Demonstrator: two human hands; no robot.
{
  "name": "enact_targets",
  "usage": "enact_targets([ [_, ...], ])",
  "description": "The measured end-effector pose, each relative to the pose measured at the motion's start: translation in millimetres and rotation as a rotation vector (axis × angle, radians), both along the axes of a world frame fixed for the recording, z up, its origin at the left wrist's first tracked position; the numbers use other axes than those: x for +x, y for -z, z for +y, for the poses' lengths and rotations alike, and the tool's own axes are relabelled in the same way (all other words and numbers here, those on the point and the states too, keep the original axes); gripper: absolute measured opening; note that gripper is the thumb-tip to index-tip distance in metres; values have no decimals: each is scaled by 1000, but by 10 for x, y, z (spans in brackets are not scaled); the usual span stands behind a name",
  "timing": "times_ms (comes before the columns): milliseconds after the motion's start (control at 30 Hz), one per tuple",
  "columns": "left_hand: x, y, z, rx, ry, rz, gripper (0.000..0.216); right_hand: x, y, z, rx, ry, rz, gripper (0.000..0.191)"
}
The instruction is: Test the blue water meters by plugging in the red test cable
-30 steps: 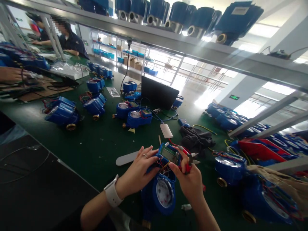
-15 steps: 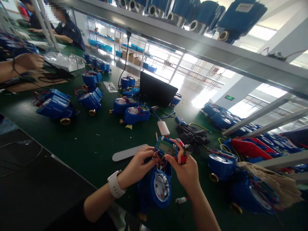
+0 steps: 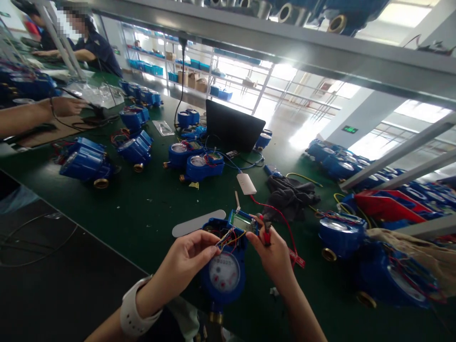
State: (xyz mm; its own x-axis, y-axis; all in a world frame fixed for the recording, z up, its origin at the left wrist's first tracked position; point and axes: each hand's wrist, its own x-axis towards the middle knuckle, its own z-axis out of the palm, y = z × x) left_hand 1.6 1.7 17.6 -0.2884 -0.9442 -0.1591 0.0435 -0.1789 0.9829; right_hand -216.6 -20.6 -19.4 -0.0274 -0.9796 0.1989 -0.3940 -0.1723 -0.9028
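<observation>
A blue water meter (image 3: pixel 223 285) with a round dial stands in front of me, its brass fitting toward me. My left hand (image 3: pixel 194 259) pinches thin coloured wires (image 3: pixel 225 239) just above the dial. These wires run up to a small blue-framed display module (image 3: pixel 242 221) with an LCD. My right hand (image 3: pixel 272 254) grips the module's right edge between thumb and fingers. Tucked in that same hand are red-handled pliers (image 3: pixel 266 233), partly covered by the fingers. The wire ends at my left fingertips are too small to make out.
Several blue meters (image 3: pixel 204 166) stand across the green table (image 3: pixel 149 213). A grey flat strip (image 3: pixel 195 223), white box (image 3: pixel 245 184), dark cloth (image 3: pixel 288 197) and black screen (image 3: pixel 233 126) lie beyond. A metal shelf (image 3: pixel 302 57) crosses overhead. Another person's hand (image 3: pixel 66 107) is at left.
My left hand has left the display's edge and moved down and left, drawing the wires toward the dial. The meter now faces up more squarely. My right hand keeps the module and pliers.
</observation>
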Motion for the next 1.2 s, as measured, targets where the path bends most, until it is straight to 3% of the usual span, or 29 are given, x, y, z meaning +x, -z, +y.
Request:
enact_targets([
  [233, -18, 8, -25, 37, 1, 35, 23, -311, -18, 170, -172, 288, 192, 35],
  [367, -16, -12, -47, 26, -9, 34, 17, -527, -107, 298, -170, 332, 323, 38],
  [533, -7, 49, -23, -95, -35, -228, 8, -553, -228, 459, 20, 102, -314, 29],
  [600, -15, 79, -1, -163, -51, -330, 9, -486, -286, 518, 84, -37, -451, 27],
  [667, -30, 95, 24, -245, -76, -413, 7, -392, -368, 568, 176, -173, -453, 31],
  [767, -48, 94, 56, -448, -128, -557, 4, -223, -517, 618, 281, -315, -320, 16],
  [933, -53, 54, 89, -784, -200, -798, 8, -6, -637, 640, 343, -362, -34, 15],
  [1067, -58, 20, 107, -826, -170, -755, 10, 3, -662, 660, 380, -354, 12, 20],
  [1200, -55, 28, 126, -696, -154, -612, 10, -65, -718, 690, 469, -368, -42, 27],
])
